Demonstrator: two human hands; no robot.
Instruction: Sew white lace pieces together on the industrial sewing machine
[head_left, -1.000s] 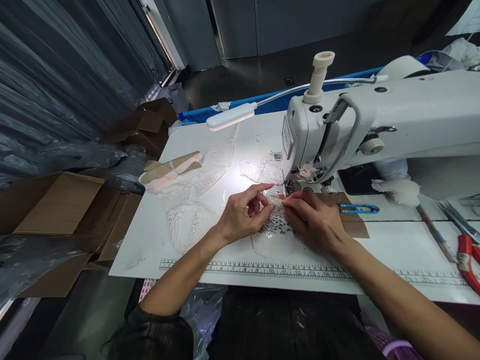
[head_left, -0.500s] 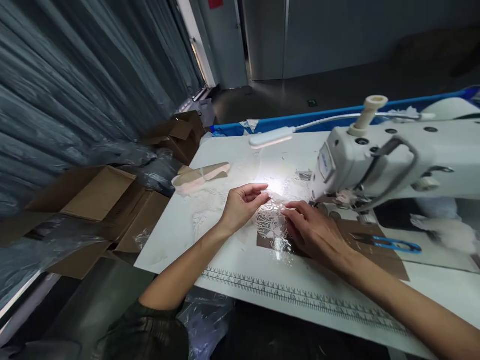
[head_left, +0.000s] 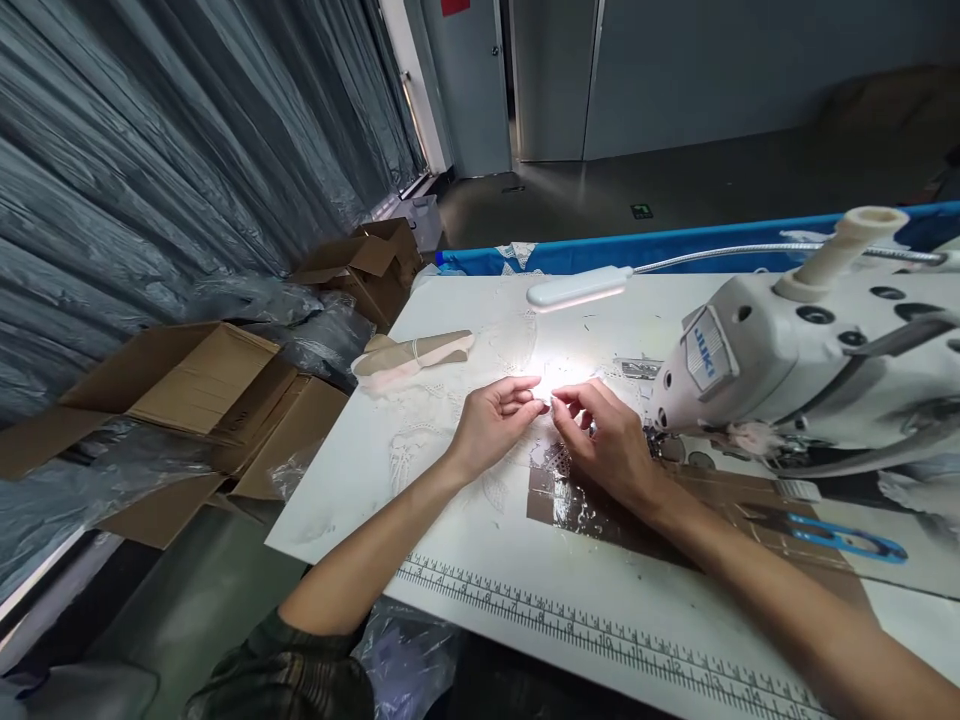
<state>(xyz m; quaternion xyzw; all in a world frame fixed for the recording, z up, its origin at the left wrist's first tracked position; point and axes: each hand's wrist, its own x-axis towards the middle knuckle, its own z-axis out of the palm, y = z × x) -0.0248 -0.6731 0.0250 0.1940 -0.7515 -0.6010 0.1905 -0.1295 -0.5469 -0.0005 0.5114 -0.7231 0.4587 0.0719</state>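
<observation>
My left hand (head_left: 491,425) and my right hand (head_left: 604,440) meet fingertip to fingertip over the white sewing table (head_left: 480,540), left of the needle of the white sewing machine (head_left: 795,360). Both pinch the edge of a white lace piece (head_left: 555,460) under the bright lamp spot. The lace hangs down from the fingers onto a brown taped patch (head_left: 577,505). More lace pieces (head_left: 409,455) lie flat on the table left of my left wrist.
A gooseneck lamp (head_left: 574,288) leans over the table. A banded beige fabric bundle (head_left: 412,355) lies at the back left. Blue thread snips (head_left: 844,535) rest at the right. Open cardboard boxes (head_left: 187,385) and plastic wrap stand on the floor to the left. A printed ruler (head_left: 600,635) runs along the front edge.
The view swung left and up. Both hands left the spot under the needle, moved left and lifted the lace edge off the table; the right hand went from flat to pinching.
</observation>
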